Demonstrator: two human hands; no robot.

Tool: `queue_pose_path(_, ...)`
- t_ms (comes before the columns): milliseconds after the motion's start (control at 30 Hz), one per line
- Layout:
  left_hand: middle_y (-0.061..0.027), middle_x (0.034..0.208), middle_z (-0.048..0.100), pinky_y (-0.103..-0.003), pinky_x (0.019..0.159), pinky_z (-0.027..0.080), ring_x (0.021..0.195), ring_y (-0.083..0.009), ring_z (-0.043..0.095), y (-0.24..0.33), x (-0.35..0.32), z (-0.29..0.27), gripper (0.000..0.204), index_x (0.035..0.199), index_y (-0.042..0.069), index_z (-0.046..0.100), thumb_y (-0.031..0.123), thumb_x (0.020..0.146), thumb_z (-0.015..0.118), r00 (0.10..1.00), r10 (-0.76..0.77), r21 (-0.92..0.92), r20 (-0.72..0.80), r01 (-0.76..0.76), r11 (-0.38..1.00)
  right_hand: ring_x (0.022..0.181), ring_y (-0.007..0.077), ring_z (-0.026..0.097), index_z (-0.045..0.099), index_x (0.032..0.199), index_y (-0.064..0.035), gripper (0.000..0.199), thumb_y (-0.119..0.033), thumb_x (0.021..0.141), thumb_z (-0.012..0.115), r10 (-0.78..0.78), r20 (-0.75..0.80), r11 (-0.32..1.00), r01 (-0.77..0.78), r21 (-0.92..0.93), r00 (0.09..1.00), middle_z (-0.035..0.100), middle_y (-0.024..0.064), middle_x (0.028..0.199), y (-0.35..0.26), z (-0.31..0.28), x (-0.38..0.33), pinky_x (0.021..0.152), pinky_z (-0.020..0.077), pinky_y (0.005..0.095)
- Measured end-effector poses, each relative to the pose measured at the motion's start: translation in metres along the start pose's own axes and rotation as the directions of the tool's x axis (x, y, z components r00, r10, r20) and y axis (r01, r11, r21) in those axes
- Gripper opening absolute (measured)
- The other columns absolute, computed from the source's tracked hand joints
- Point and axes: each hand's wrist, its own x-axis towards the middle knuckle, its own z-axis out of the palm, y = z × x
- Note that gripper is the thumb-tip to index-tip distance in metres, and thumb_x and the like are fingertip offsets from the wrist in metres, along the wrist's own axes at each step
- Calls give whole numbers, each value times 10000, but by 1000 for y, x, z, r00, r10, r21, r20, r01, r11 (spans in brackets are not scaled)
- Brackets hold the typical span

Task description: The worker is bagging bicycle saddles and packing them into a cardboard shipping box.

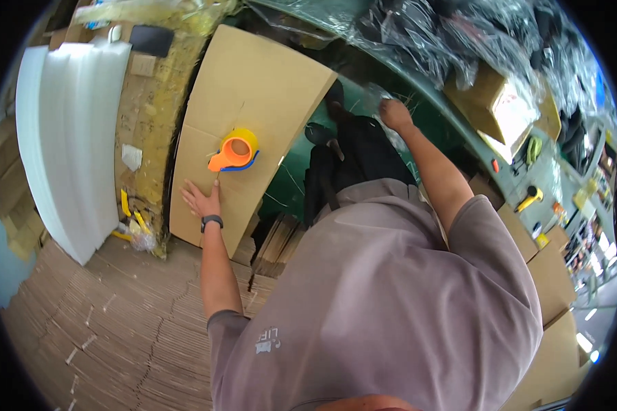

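My left hand [202, 199] lies flat with fingers spread on a brown cardboard box [267, 75], near its lower left edge. A dark band circles that wrist. Just beyond the fingertips, an orange tape dispenser [219, 161] with a blue edge and a roll of yellow tape [249, 138] rests on the cardboard. Out to the right, my right hand [395, 115] is closed on clear plastic film [378, 97], which shows on both sides of the fist. Most of the film is hard to make out against the green floor.
White foam sheets [72, 137] stand at the far left, beside a worn ledge [144, 116] with yellow-handled tools [138, 220]. Stacked flat cardboard [123, 322] fills the lower left. A green table [452, 103] at the right bears plastic-wrapped goods [425, 41] and an open carton [493, 109].
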Motion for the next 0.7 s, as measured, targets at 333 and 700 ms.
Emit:
queue_pose_path(333,-188,1882,16,-678,1343,36,1732,-401,42,-46,0,70,1019,1812,188,156,622,1037,655,920,121,-5,-372,-133,991,1208,442,740,828,1142,-98,379,-324,1035,544,189,124,978,-175,-115,974,790,254,1220,-27,31,14,1065,584,521)
queue_pose_path(700,-204,1876,69,-631,1356,13,1732,-392,64,-52,15,83,945,1797,106,193,621,1097,564,869,185,15,-459,-200,980,1299,412,724,809,1286,-112,384,-326,1059,585,290,171,929,-234,-286,942,762,235,1357,76,156,187,1109,574,529)
